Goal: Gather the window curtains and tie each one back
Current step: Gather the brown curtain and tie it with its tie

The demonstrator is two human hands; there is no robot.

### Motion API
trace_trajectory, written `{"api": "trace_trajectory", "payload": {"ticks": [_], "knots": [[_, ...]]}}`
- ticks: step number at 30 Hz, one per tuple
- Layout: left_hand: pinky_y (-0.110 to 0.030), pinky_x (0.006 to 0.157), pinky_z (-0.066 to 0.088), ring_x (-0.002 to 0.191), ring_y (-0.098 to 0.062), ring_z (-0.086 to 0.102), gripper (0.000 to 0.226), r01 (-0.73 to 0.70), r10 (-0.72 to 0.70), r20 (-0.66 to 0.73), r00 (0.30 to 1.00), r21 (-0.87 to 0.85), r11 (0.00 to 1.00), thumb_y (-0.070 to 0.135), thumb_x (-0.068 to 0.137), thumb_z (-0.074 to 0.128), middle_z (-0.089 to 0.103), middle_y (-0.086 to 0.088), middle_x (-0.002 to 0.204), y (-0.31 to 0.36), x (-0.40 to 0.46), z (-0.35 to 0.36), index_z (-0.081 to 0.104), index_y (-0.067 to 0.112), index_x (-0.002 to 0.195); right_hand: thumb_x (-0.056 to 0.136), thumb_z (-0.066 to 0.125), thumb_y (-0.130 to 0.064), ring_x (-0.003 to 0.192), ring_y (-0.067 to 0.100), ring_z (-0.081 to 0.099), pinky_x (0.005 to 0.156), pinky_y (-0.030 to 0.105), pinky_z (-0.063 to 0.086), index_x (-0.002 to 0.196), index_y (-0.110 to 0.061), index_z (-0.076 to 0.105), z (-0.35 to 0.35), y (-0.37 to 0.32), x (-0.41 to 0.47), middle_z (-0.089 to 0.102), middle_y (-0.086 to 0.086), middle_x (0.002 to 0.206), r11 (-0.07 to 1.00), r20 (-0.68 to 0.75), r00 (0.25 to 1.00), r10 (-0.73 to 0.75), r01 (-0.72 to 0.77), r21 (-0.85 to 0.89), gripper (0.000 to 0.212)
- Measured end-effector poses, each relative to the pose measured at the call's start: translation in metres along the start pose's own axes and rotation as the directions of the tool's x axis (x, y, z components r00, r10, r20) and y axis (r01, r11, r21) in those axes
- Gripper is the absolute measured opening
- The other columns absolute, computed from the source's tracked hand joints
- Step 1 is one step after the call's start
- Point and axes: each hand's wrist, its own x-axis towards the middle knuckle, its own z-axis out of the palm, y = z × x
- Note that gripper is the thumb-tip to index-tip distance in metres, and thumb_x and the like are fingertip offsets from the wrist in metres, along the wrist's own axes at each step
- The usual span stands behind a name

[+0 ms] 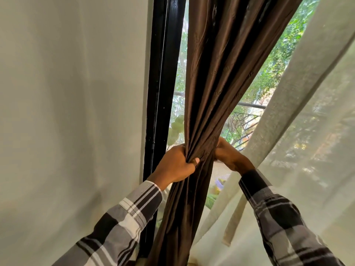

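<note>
The left hand (175, 166) and right hand (231, 157) are both gripping the bunched brown curtain (215, 83) beside the black window frame (161, 77).

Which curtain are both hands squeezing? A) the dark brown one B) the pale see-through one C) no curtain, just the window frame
A: the left hand and right hand both clutch the bunched brown curtain, while the pale sheer curtain hangs loose to the right.
</note>
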Motion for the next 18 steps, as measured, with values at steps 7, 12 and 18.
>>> {"api": "trace_trajectory", "payload": {"ticks": [7, 12, 18], "knots": [[-0.033, 0.071, 0.057, 0.071, -0.01, 0.064, 0.018, -0.012, 0.021, -0.081, 0.996, 0.11, 0.994, 0.032, 0.086, 0.063, 0.062, 0.013, 0.078, -0.007, 0.007, -0.002, 0.066, 0.022, 0.1, 0.089, 0.062, 0.008, 0.056, -0.006, 0.057, 0.061, 0.016, 0.047, 0.085, 0.004, 0.073, -0.002, -0.003, -0.006, 0.071, -0.003, 0.071, 0.942, -0.084, 0.985, -0.152, 0.118, -0.314, 0.012], [-0.03, 0.072, 0.056, 0.076, -0.012, 0.061, 0.024, -0.068, 0.091, -0.103, 0.991, 0.207, 0.976, 0.037, 0.083, 0.066, 0.06, 0.005, 0.079, -0.009, 0.013, -0.007, 0.07, 0.02, 0.099, 0.089, 0.07, -0.026, 0.071, 0.009, 0.059, 0.078, 0.04, 0.048, 0.076, -0.021, 0.072, -0.02, 0.017, -0.016, 0.065, -0.007, 0.075, 0.818, -0.167, 0.968, -0.188, 0.06, -0.571, 0.014], [-0.033, 0.065, 0.06, 0.069, -0.015, 0.068, 0.038, -0.028, 0.058, -0.172, 0.983, 0.171, 0.985, 0.047, 0.075, 0.063, 0.071, 0.0, 0.077, -0.015, 0.017, -0.003, 0.072, 0.012, 0.087, 0.093, 0.065, -0.031, 0.072, 0.019, 0.057, 0.061, 0.034, 0.044, 0.084, -0.023, 0.068, -0.01, 0.008, -0.053, 0.059, -0.008, 0.073, 0.788, -0.388, 0.893, -0.229, -0.064, -0.613, 0.012]]}}
